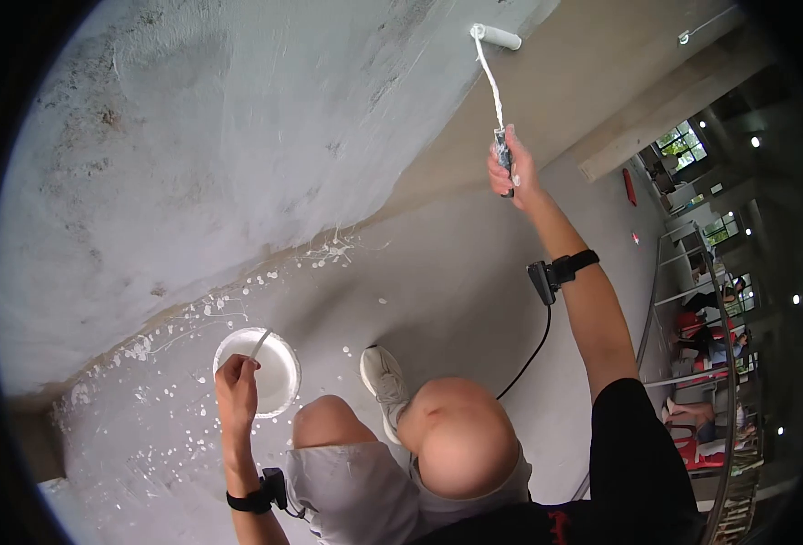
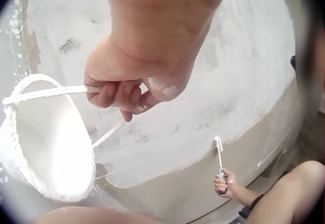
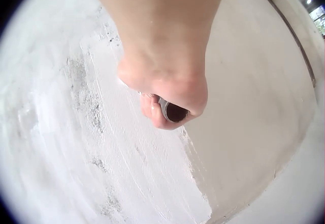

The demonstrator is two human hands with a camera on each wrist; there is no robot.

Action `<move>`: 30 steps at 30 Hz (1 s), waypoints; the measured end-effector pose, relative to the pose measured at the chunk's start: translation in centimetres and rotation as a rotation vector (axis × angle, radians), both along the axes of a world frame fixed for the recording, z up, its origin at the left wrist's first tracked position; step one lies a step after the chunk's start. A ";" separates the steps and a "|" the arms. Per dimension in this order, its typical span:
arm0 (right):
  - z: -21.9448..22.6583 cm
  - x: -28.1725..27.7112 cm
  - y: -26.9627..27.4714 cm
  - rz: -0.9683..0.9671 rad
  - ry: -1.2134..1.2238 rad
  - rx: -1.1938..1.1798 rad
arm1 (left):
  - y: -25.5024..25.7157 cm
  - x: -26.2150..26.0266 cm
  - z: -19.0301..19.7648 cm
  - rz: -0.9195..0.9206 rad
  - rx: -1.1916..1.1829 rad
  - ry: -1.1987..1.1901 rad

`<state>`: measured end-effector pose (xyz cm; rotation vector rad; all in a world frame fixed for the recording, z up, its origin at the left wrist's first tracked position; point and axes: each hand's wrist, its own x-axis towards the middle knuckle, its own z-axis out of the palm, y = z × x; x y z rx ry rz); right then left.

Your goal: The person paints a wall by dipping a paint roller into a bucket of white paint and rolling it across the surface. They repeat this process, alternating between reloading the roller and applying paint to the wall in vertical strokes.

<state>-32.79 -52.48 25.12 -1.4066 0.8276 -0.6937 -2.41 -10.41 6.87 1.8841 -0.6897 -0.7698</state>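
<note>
My right hand (image 1: 516,171) grips the dark handle (image 1: 504,162) of a paint roller (image 1: 497,37), whose white sleeve lies against the wall at the edge of the pale coat. In the right wrist view the fingers (image 3: 155,113) curl round the handle, its round end showing; the roller head is hidden. My left hand (image 1: 237,392) holds the white handle (image 2: 56,92) of a white bucket (image 2: 56,148), fingers curled round it. The bucket's mouth, coated white inside, is tilted in the left wrist view.
The wall (image 1: 238,109) is pale on the left and tan further right. White drips spot the grey floor (image 1: 456,282). My knees and a shoe (image 1: 384,381) are beside the bucket. At the far right are a railing (image 1: 727,363) and seated people.
</note>
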 end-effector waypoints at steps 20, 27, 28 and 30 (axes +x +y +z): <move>-7.6 2.4 -1.4 0.061 -0.178 0.146 | 3.1 1.0 0.2 0.104 -0.001 -0.015; -17.0 0.8 0.5 0.034 -0.078 0.349 | 3.3 1.4 -1.6 0.139 0.004 -0.068; -18.4 0.6 0.9 0.033 -0.078 0.362 | 3.0 1.4 -1.5 0.146 0.016 -0.095; -21.1 0.3 1.9 0.064 -0.006 0.442 | 2.8 1.3 -1.5 0.150 0.021 -0.090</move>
